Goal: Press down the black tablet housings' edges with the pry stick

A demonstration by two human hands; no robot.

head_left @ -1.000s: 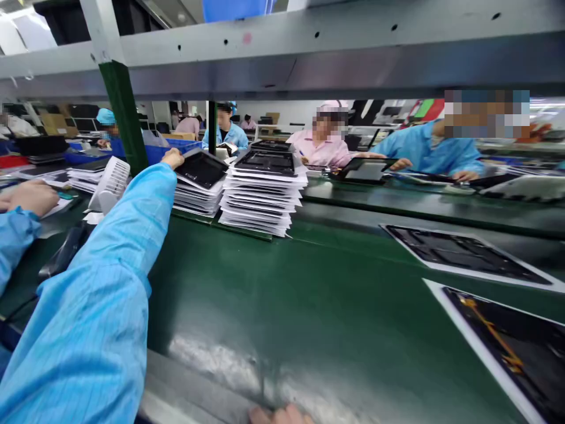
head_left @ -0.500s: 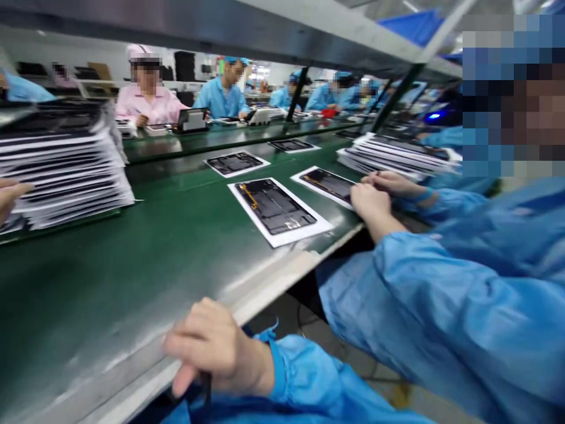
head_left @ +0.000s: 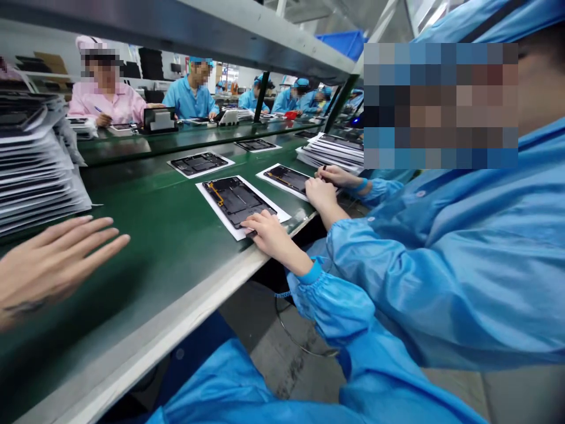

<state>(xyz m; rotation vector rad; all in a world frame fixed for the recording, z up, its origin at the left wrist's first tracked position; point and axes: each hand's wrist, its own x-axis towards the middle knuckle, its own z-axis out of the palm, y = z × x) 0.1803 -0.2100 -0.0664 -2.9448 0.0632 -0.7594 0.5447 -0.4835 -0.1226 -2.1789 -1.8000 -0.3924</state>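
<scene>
At the left, my left hand [head_left: 62,265] reaches over the green bench with its fingers stretched out and holds nothing. My right hand [head_left: 269,235] is at the near edge of a dark tablet-like housing [head_left: 233,200] with an orange flex cable, which lies on a white sheet [head_left: 233,228]. Its fingers are curled and closed, touching the housing's near corner. A small dark thing shows beneath them; I cannot make out what it is. Beside my left hand rises a tall stack of similar housings layered with white sheets [head_left: 39,171].
More housings lie on sheets farther back, such as one housing [head_left: 200,164]. Close on my right, a co-worker's hands [head_left: 324,191] work on another housing [head_left: 286,176]; behind it is a sheet stack [head_left: 331,153]. A metal shelf beam [head_left: 198,35] crosses overhead. Other people sit across the bench.
My right hand has moved from the bench's front edge forward onto the near edge of the housing. My left hand has come further into view, fingers spread. The view has turned right.
</scene>
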